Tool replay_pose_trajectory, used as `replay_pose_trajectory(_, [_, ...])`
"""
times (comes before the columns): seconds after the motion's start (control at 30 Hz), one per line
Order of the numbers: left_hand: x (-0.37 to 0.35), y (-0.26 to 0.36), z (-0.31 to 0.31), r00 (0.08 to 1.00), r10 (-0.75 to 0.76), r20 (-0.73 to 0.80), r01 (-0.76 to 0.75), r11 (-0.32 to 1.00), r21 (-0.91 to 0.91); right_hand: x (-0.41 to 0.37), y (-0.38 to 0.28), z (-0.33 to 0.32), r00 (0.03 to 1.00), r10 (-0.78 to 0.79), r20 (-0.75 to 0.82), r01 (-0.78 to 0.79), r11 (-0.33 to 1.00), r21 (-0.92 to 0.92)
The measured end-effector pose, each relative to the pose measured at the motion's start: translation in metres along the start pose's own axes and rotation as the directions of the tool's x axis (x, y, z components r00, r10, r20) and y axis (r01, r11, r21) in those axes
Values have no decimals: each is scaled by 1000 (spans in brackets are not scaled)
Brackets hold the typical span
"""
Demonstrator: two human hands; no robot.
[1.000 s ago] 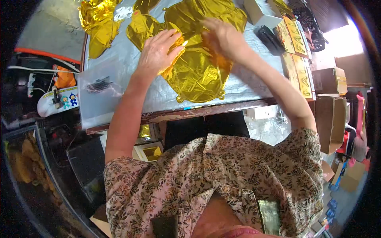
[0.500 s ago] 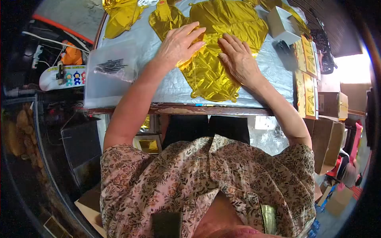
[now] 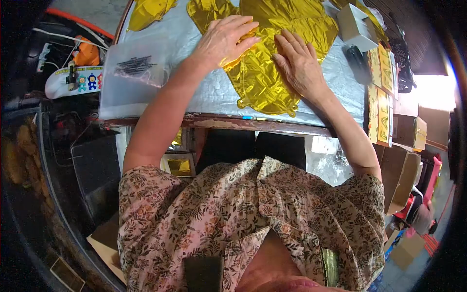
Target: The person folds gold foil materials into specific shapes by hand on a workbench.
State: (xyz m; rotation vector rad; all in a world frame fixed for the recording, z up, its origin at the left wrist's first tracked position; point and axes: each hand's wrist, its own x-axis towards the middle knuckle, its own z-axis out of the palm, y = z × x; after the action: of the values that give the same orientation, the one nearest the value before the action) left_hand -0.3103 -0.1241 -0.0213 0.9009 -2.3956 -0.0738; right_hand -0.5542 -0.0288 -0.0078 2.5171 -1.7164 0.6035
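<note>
A crinkled gold foil balloon lies flat across the table in front of me, its tabbed lower end near the front edge and its far part cut off by the top of the view. My left hand rests on its left side, fingers stretched and thumb apart, with bright folds of foil showing beneath the palm. On the right side of the foil, my right hand lies flat with its fingers extended. The foil directly under both hands is hidden.
A clear plastic tray with dark thin pieces stands at the table's left. More gold foil lies at the back left. A white box, a dark object and yellow printed boxes line the right side.
The whole view has shifted, so the table sits higher in the picture. Both hands stay on the foil, with little visible movement against it.
</note>
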Motion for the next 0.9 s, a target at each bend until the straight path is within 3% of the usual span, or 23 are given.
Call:
replay_pose_trajectory(0.73, [1, -1, 2, 997, -49, 54, 51, 998, -43, 2, 6, 2, 1000, -14, 0, 14, 1000, 2])
replay_pose_trajectory(0.83, [6, 6, -10, 999, 21, 26, -20, 1000, -15, 2, 8, 4, 997, -59, -47, 59, 998, -5])
replay_pose_trajectory(0.9, [15, 23, -33, 933, -186, 308, 210, 977, -47, 0, 11, 5, 995, -71, -66, 72, 997, 12])
